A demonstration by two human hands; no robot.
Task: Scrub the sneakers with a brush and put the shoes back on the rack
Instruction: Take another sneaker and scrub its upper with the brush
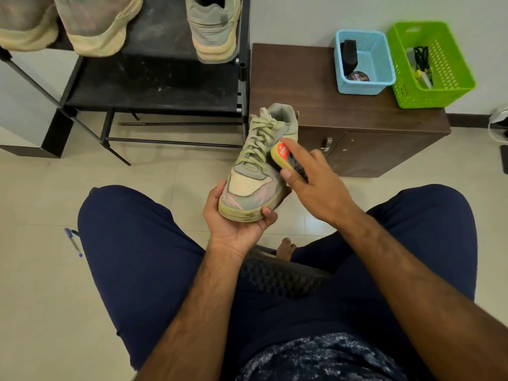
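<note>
Sneaker [255,171] sits toe-first in the seated person's left hand [236,218], fingers curled under its sole, while the right hand [310,177] grips a brush [283,158] against its side, just before the rack [154,86].

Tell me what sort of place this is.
Probably a home entryway or shoe-care corner: a black metal shoe rack holds worn grey sneakers, a dark brown wooden cabinet carries a light blue plastic basket and a green plastic basket of supplies, and the floor is cream tile.
</note>
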